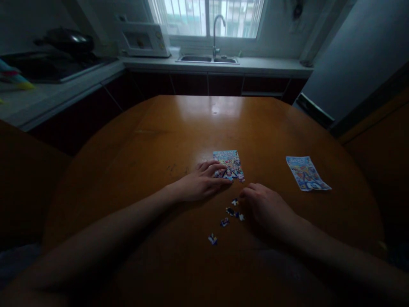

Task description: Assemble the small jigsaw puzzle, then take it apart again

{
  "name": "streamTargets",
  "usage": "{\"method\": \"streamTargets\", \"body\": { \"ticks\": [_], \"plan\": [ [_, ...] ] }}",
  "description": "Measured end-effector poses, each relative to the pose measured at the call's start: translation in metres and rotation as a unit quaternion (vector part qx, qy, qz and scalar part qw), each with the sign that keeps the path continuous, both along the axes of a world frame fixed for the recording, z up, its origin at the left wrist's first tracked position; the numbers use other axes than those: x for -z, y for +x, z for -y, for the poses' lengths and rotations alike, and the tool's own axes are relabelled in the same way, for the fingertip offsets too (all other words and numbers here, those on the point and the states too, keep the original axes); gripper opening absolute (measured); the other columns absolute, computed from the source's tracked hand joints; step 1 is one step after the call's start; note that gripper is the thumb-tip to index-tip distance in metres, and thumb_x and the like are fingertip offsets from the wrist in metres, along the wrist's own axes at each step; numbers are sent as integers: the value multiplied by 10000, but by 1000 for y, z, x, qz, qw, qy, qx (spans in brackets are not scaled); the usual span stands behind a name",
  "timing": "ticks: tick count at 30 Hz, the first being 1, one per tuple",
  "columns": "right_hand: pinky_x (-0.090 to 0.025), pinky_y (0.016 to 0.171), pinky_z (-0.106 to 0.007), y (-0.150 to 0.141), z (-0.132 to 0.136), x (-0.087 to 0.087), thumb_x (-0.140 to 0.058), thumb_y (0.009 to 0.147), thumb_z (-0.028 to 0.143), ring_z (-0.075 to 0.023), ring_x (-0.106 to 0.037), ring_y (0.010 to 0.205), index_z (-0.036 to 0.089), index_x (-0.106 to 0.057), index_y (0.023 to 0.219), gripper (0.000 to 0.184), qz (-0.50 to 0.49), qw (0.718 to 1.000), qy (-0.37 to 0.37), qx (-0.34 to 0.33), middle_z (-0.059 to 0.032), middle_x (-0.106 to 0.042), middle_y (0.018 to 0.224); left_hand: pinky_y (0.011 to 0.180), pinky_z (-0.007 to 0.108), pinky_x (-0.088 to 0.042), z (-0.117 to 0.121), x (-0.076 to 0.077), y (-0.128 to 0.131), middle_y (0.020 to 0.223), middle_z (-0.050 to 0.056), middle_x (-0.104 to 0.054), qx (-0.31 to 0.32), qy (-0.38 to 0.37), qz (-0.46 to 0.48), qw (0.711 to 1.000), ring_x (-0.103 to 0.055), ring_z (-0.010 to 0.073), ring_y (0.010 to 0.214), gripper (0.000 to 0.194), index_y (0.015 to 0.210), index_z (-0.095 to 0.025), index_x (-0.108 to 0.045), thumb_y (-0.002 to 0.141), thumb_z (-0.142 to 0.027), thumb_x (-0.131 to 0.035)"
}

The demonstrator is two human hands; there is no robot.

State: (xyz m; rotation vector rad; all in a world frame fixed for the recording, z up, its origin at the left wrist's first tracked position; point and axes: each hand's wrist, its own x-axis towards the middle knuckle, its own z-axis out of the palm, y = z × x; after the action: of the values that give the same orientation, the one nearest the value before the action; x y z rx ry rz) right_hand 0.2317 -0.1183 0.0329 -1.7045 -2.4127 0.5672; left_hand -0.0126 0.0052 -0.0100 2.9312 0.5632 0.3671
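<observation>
A partly assembled jigsaw puzzle (229,160) lies flat near the middle of the wooden table. My left hand (203,182) rests on its lower left part, fingers stretched out and covering some of it. Just below the puzzle's lower right corner is my right hand (265,204), its fingers curled together; whatever they pinch, if anything, is hidden. Beside those fingers lies a loose puzzle piece (235,201). Several more are scattered towards me, among them a dark piece (230,211) and, closest to my body, a white and purple piece (212,239).
To the right on the table (179,115) is a colourful picture sheet (306,172) with a curled lower edge. Beyond the table, a counter carries a sink (194,59), a microwave (140,40) and, at the left, a wok (68,40) on the stove.
</observation>
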Motion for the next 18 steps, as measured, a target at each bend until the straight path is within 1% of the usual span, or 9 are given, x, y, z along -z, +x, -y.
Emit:
{"method": "streamTargets", "body": {
  "ticks": [5, 8, 10, 14, 18],
  "plan": [
    [-456, 758, -316, -5, 6, 1, -520, 957, 117, -201, -609, 854, 176, -683, 941, 174, -17, 1000, -7, -23, -79, -668, 960, 1171, 561, -311, -1, -1, -1, 1510, 70, -434, 2, 3, -9, 1000, -326, 330, 1417, 377, 1407, -399, -567, 1039, -390, -484],
    [-455, 772, -325, -8, 12, 4, -578, 930, 138, -214, -613, 886, 181, -681, 931, 112, -19, 999, -30, -34, -75, -668, 975, 1169, 552, -317, -1, 0, -2, 1507, 68, -437, 6, 3, -6, 1000, -327, 323, 1414, 386, 1417, -403, -555, 1038, -385, -488],
    [-450, 788, -334, -9, 16, 6, -621, 901, 134, -225, -622, 917, 184, -680, 952, 93, -19, 998, -49, -23, -73, -671, 997, 1167, 549, -320, -1, 0, -2, 1502, 66, -446, 7, 3, 0, 1000, -331, 323, 1409, 378, 1405, -400, -568, 1035, -382, -497],
    [-433, 803, -343, -12, 19, 7, -575, 893, 64, -224, -633, 926, 181, -659, 984, 170, -30, 998, -62, 2, -77, -680, 1004, 1165, 550, -323, 0, -1, -1, 1496, 69, -456, 5, 2, 3, 1000, -337, 329, 1403, 368, 1390, -387, -588, 1030, -372, -512],
    [-431, 772, -335, -14, 19, 7, -524, 867, -1, -230, -641, 906, 167, -640, 998, 243, -13, 997, -73, 8, -100, -679, 992, 1173, 550, -316, -1, 0, -1, 1498, 63, -453, 8, -1, 8, 1000, -331, 326, 1412, 373, 1397, -397, -578, 1030, -373, -516]
  ]
}}
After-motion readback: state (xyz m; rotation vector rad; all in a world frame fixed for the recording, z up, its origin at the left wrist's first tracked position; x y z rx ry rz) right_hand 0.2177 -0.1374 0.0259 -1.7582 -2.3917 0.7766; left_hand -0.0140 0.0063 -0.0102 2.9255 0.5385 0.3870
